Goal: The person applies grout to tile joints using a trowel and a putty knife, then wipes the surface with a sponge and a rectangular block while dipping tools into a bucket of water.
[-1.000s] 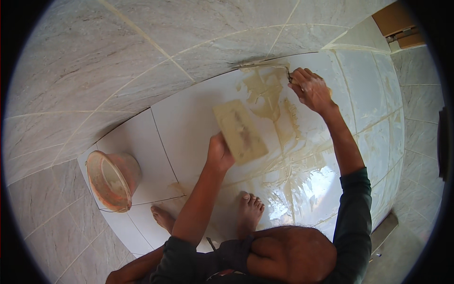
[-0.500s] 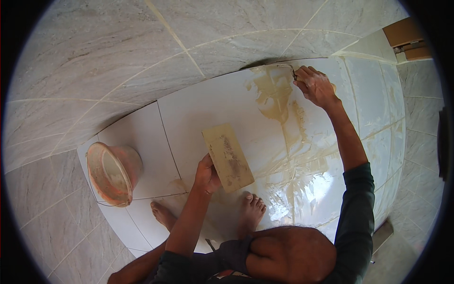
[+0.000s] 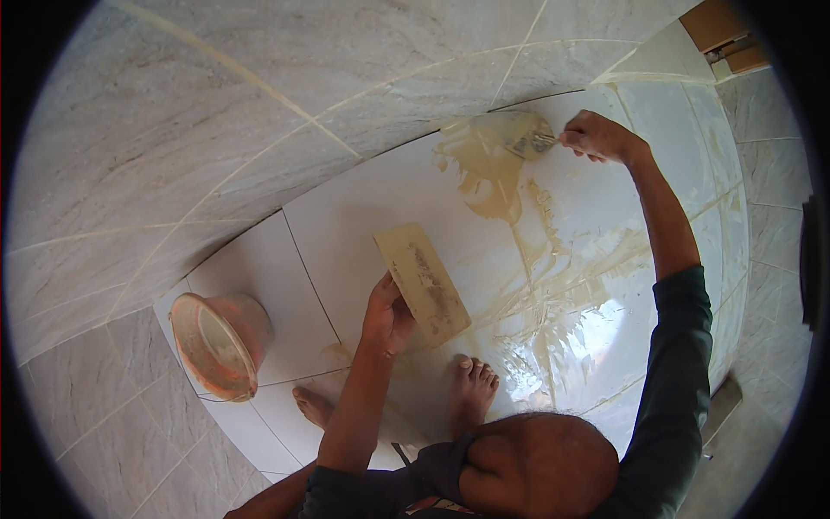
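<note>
My left hand (image 3: 386,318) is closed on a flat rectangular float (image 3: 422,284), yellowish with dark stains on its face, held above the floor; its grip is hidden underneath. Reaching far right, my right hand (image 3: 601,137) is wrapped round the handle of a small metal trowel (image 3: 536,144). The trowel's blade lies at the right side of a wet beige grout patch (image 3: 494,169) near the foot of the wall. From that patch, grout streaks run along the tile joint toward me.
An orange, grout-smeared bucket (image 3: 223,342) stands tilted in view on the white floor tiles (image 3: 328,259) at left. Marbled wall tiles (image 3: 233,112) rise along the far side. My bare foot (image 3: 474,389) rests beside wet, shiny smears. A brown object (image 3: 722,39) is at upper right.
My right hand has drawn back from the wall edge to the right, and the trowel blade now shows over the grout. The grout patch by the wall looks wider. My left hand still holds the float.
</note>
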The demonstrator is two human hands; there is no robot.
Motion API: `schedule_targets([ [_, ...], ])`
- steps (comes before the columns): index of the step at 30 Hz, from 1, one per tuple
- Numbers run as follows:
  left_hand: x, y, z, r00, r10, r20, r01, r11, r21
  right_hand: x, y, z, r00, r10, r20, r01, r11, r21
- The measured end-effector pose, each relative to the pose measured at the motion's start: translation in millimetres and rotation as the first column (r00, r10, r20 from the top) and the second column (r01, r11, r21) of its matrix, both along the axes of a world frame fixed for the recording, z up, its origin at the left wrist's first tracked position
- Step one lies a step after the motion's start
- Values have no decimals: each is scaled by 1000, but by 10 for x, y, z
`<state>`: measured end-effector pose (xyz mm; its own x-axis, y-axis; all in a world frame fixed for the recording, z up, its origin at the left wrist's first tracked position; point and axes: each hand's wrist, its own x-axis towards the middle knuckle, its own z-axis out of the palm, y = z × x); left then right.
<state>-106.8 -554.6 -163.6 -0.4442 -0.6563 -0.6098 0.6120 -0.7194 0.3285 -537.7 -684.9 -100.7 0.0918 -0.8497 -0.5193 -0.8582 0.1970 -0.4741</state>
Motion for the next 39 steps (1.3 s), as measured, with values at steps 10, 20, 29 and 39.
schedule_targets([
  [10,-339,-854,310,679,-94,728,414,868,-275,-139,961,273,949,-300,100,306,950,-54],
  [20,-976,-1108,66,149,442,885,855,392,-340,-154,28,-209,985,-144,94,132,984,120],
  [29,-2019,-1429,271,98,523,847,995,-68,-73,-981,1342,181,801,-591,102,598,799,-68],
  [39,-1318,-1055,311,237,443,864,913,203,-355,-372,3056,-69,454,-861,228,882,470,20],
])
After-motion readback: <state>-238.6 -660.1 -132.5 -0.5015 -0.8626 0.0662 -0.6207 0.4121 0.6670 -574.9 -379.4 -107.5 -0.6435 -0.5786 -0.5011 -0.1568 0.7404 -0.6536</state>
